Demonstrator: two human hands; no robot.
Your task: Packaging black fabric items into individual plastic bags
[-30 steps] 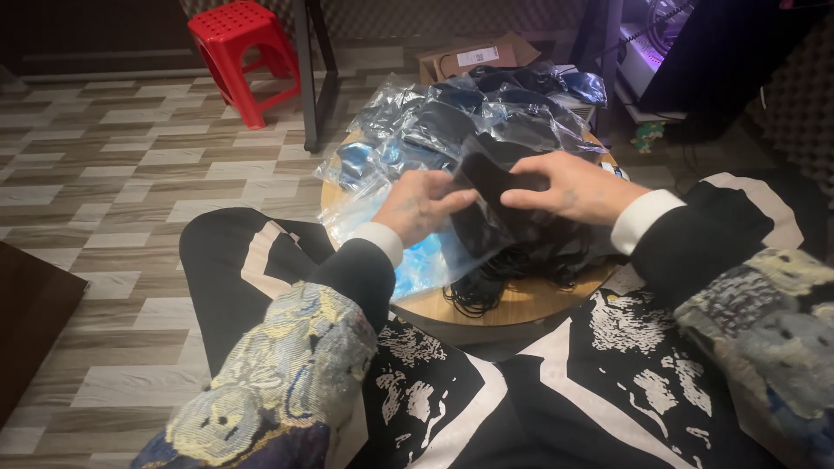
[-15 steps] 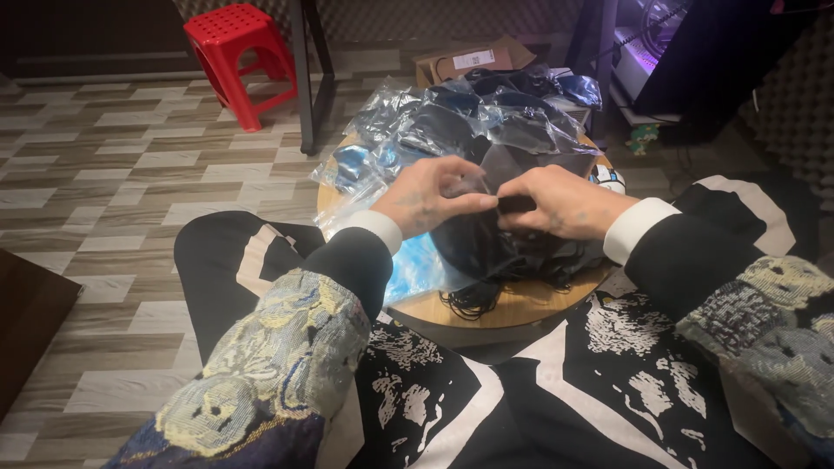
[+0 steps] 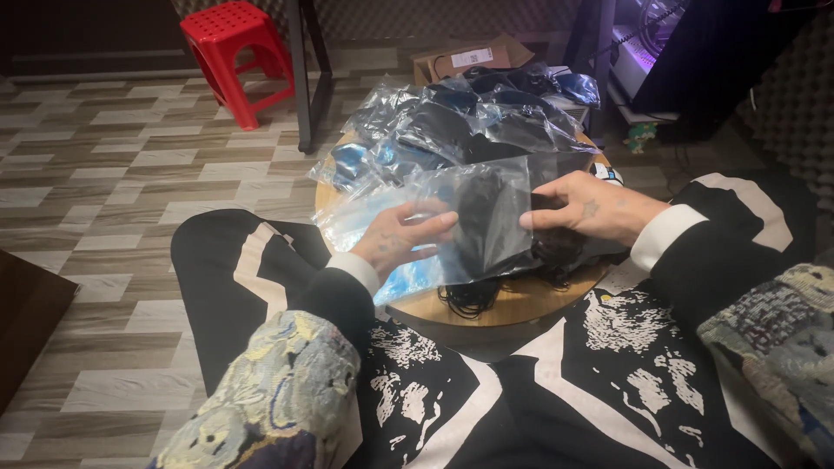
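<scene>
A clear plastic bag [image 3: 486, 221] with a black item inside is gripped at both sides by the left hand [image 3: 404, 236] and right hand [image 3: 591, 208], above the round wooden counter [image 3: 512, 304] piled with bagged items [image 3: 460, 122].

Black jacket, white cuffs and stripes, patterned patchwork sleeves, small hand tattoos

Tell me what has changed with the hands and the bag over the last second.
The left hand and right hand have moved apart, and the clear plastic bag with a black item inside is now held flat between them. The pile of bagged items and round wooden table are unchanged.
</scene>
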